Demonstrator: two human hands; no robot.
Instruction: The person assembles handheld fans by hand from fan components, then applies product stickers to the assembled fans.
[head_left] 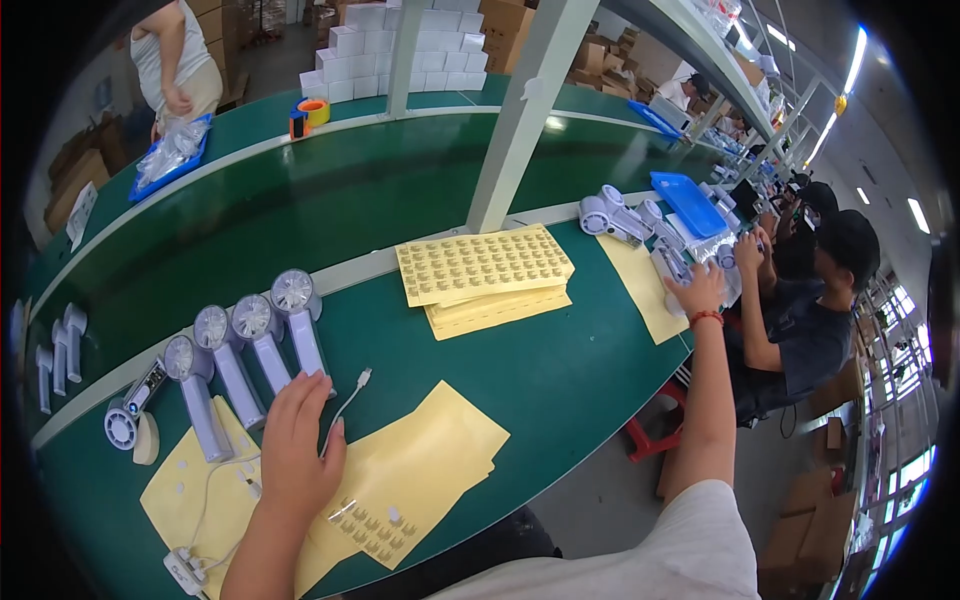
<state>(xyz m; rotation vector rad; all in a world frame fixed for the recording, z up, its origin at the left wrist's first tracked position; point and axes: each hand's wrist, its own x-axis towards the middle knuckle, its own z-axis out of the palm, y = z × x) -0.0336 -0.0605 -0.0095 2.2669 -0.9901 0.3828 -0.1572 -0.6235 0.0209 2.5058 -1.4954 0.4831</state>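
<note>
My left hand (300, 440) is over the near left of the green bench, fingers long and close together, thumb apart. A white charging cable (347, 402) runs through it, its plug end sticking up between thumb and forefinger. Just beyond the fingertips is the nearest of several pale lilac handheld fans (298, 292) lying in a row, heads against the bench's rail. Far to the right, my right hand (700, 290) is stretched out, fingers spread, over another group of lilac fans (672, 262); its palm side is hidden.
Yellow sticker sheets (485, 265) are stacked mid-bench, with more yellow sheets (430, 440) near me. An opened fan (122, 425) and a white cable box (185, 570) lie left. A metal post (530, 115) rises behind. Blue tray (690, 203) and a seated co-worker (840, 270) are right.
</note>
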